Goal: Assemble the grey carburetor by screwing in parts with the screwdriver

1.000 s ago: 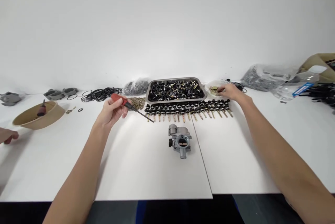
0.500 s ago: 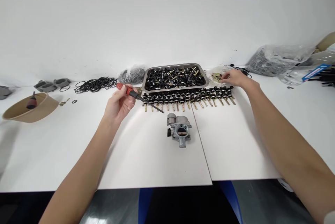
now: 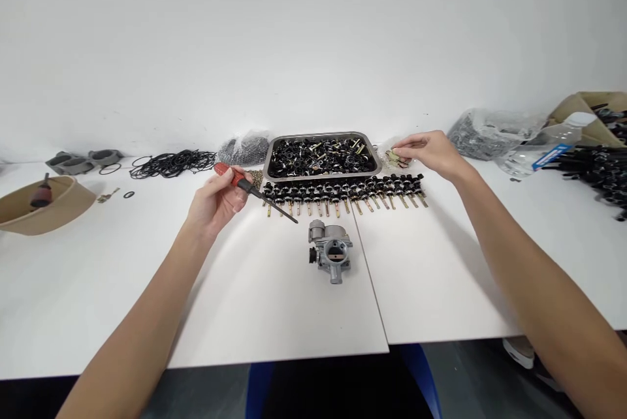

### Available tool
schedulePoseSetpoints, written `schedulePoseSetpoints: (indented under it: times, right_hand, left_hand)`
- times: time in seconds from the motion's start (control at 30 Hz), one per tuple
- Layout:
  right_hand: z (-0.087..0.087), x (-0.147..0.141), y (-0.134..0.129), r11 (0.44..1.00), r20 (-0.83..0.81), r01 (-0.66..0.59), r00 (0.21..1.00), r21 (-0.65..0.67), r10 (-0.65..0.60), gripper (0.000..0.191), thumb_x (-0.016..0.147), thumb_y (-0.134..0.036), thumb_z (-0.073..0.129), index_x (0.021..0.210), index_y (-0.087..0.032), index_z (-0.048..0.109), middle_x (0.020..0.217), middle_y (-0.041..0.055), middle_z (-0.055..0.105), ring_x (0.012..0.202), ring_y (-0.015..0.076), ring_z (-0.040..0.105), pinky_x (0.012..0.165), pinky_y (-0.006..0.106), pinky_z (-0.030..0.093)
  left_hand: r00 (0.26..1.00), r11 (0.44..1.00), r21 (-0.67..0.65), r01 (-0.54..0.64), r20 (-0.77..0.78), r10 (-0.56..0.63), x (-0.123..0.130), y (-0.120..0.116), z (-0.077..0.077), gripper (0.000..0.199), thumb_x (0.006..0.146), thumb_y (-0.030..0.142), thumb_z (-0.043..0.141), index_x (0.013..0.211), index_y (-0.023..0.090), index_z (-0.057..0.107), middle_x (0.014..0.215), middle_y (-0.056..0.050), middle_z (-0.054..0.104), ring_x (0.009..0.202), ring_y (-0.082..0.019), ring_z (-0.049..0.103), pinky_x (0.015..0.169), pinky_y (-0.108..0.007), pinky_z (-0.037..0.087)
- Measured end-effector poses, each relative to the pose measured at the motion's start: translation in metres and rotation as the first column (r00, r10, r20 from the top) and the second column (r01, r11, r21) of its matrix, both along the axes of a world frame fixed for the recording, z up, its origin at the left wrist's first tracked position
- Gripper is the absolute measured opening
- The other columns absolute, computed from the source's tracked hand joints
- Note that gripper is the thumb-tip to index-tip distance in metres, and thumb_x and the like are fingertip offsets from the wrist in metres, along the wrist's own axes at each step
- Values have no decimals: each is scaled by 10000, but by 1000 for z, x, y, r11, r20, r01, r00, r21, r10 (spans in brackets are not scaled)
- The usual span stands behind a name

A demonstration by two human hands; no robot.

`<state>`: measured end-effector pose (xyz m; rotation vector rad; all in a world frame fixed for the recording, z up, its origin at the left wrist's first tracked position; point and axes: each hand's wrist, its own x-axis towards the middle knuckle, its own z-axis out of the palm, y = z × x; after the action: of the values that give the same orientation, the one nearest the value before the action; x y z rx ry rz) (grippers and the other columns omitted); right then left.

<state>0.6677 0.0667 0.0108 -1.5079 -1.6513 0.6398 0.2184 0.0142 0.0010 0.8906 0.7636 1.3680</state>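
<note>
My left hand (image 3: 218, 200) is closed round the red handle of a screwdriver (image 3: 235, 176), whose dark shaft slants down to the right. Its tip hangs above the table, just left of a grey metal carburetor (image 3: 333, 252) with a black knob on its left side. Over at the back right, my right hand (image 3: 428, 153) is closed in a pinch at a clear plastic bag (image 3: 388, 159) of small brass-coloured plates (image 3: 400, 159). Whether a plate is between the fingertips I cannot make out.
Black-and-brass parts (image 3: 337, 194) lie lined up before a metal tray (image 3: 321, 177) of similar parts. Black rings (image 3: 171, 163), grey castings (image 3: 73, 163) and a tan bowl (image 3: 73, 207) are at left. A water bottle (image 3: 543, 145) and filled bag (image 3: 490, 135) are at right.
The view has shifted slightly. My right hand has risen a little and its fingertips have moved left over the brass-coloured plates. My left hand still holds the screwdriver; the carburetor stays in place.
</note>
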Motion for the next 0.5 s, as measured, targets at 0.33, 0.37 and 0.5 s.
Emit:
schedulePoseSetpoints:
  times: [0.33, 0.37, 0.5]
  right_hand:
    - [-15, -110, -109, 829, -534, -551, 731, -98, 424, 182, 746, -340, 879, 860, -214, 813, 773, 33, 737, 699, 115, 677, 620, 213, 526]
    - [-18, -116, -115, 814, -554, -574, 707, -88, 439, 151, 754, -320, 876, 846, -220, 811, 781, 25, 732, 705, 106, 671, 627, 207, 520]
    - [-28, -129, -131, 812, -551, -584, 678, -2, 487, 144, 817, -250, 830, 957, -253, 798, 771, -5, 692, 712, 91, 625, 611, 208, 473]
  left_hand:
    - [999, 1000, -4, 22, -34, -22, 6, -3, 1, 246, 895, 151, 445, 816, 113, 675, 744, -88, 706, 449, -77, 574, 376, -143, 450]
    - [999, 1000, 1, 24, -44, -24, 7, -3, 2, 246, 897, 149, 441, 815, 114, 671, 745, -86, 706, 429, -75, 557, 361, -149, 434]
    - [998, 1000, -13, 9, -64, -10, 12, -5, 4, 236, 912, 153, 444, 805, 111, 650, 723, -81, 692, 392, -75, 529, 347, -162, 414]
